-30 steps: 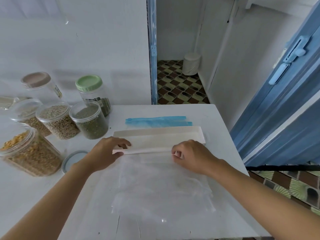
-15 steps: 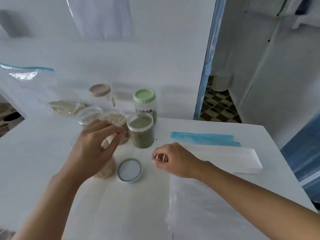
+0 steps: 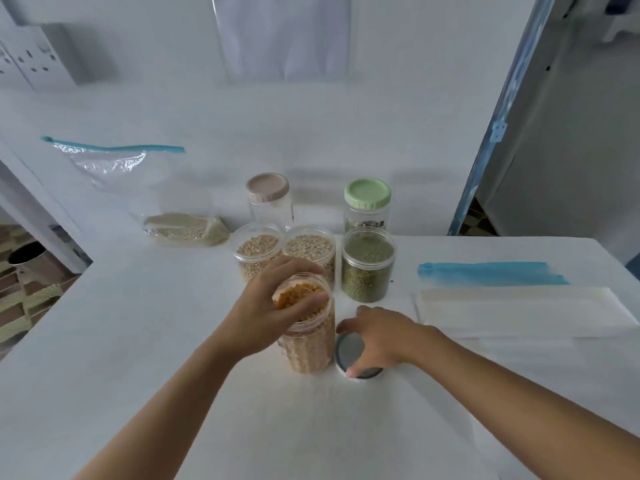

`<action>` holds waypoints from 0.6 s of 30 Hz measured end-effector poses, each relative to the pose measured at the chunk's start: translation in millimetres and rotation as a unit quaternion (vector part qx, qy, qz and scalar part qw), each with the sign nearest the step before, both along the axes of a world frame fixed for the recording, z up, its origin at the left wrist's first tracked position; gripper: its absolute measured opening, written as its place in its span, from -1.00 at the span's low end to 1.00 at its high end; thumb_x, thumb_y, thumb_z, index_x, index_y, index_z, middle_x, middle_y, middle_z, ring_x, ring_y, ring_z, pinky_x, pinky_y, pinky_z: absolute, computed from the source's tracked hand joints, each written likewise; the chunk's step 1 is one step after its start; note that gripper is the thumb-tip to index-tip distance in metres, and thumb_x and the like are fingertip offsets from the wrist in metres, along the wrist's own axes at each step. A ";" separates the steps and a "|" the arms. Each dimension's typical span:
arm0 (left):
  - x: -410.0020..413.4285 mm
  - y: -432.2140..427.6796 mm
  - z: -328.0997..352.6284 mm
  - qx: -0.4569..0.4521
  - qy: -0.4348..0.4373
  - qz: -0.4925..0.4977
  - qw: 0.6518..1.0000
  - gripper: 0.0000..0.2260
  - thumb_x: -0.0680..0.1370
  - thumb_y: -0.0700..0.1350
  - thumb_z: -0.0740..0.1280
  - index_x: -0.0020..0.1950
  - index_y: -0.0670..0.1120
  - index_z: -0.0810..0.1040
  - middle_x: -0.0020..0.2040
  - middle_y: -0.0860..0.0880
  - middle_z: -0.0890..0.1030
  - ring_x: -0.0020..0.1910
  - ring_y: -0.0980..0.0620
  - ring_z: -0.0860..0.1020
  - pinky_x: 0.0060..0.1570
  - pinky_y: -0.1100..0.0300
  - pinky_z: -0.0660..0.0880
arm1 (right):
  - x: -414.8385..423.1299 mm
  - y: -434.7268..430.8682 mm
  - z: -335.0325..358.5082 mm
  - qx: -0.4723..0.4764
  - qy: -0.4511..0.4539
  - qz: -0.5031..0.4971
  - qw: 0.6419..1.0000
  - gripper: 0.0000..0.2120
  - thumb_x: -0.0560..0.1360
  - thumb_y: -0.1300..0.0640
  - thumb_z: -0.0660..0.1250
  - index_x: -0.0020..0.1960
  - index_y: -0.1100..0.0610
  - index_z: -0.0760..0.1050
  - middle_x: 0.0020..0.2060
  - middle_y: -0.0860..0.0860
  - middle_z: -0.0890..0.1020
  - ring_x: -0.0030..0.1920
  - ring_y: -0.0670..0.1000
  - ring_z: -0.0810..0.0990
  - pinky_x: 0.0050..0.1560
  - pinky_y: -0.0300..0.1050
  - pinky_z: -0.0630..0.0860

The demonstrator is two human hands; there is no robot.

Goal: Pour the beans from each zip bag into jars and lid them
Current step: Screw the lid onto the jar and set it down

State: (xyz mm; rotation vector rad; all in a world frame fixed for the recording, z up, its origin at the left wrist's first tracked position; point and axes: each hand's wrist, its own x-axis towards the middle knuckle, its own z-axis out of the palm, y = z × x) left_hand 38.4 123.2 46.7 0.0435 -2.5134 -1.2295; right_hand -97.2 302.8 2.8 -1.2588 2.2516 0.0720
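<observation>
My left hand (image 3: 266,313) grips the open rim of a clear jar (image 3: 308,348) full of orange-yellow beans at the table's middle. Just right of it my right hand (image 3: 377,337) curls round a grey lid (image 3: 348,349) lying flat on the table. Behind stand three open jars: two of pale beans (image 3: 254,252) (image 3: 311,245) and one of green beans (image 3: 367,268). Further back are a pink-lidded empty jar (image 3: 268,199) and a green-lidded jar (image 3: 367,202). A zip bag (image 3: 183,228) holding pale beans leans on the wall at left.
Flattened empty zip bags with blue strips (image 3: 485,273) and a folded white sheet (image 3: 519,310) lie at the right of the white table (image 3: 121,341). A blue door frame (image 3: 491,133) rises at right. The table's left edge drops to a patterned floor.
The view swung left from the flattened bags. My left hand moved onto the orange bean jar's rim, and my right hand left the bags and came down on the grey lid.
</observation>
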 end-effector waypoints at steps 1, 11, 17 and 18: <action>-0.6 -1.2 -1.9 0.011 -0.002 -0.007 1.000 -0.70 0.52 0.13 0.47 0.22 0.08 0.62 0.17 0.11 0.61 0.25 0.02 0.58 0.23 0.11 0.51 | 1.3 -2.5 0.4 0.005 0.002 -0.013 1.000 -0.27 0.36 -0.31 0.51 0.44 -0.15 0.37 0.27 0.03 0.45 0.27 0.13 0.50 0.21 0.05 0.50; 1.4 -8.2 -17.9 0.112 0.024 -0.023 0.993 -0.53 0.41 0.15 0.55 0.27 0.02 0.63 0.19 0.07 0.64 0.24 -0.02 0.61 0.24 -0.06 0.57 | 8.5 -14.2 -5.1 -0.165 0.005 -0.211 0.963 -0.90 0.42 0.12 0.42 -0.11 0.07 0.51 -0.12 0.04 0.60 -0.11 0.06 0.60 -0.27 -0.11 0.50; 1.5 -12.7 -23.2 0.184 0.019 -0.043 0.982 -0.32 0.29 0.01 0.65 0.35 -0.06 0.50 0.18 -0.01 0.66 0.21 -0.07 0.64 0.18 0.04 0.61 | 31.3 -10.9 32.8 -0.455 -0.049 -0.258 0.851 -0.84 0.50 0.12 0.48 -0.18 0.08 0.52 -0.33 -0.06 0.60 -0.33 -0.14 0.53 -0.37 -0.30 0.37; 1.7 -12.3 -24.8 0.194 0.022 -0.041 0.980 -0.29 0.27 0.00 0.66 0.35 -0.06 0.48 0.18 -0.01 0.66 0.22 -0.07 0.64 0.18 0.06 0.61 | 35.8 -10.9 37.5 -0.486 -0.067 -0.252 0.834 -0.85 0.53 0.12 0.46 -0.15 0.09 0.52 -0.32 -0.06 0.59 -0.34 -0.15 0.51 -0.36 -0.31 0.37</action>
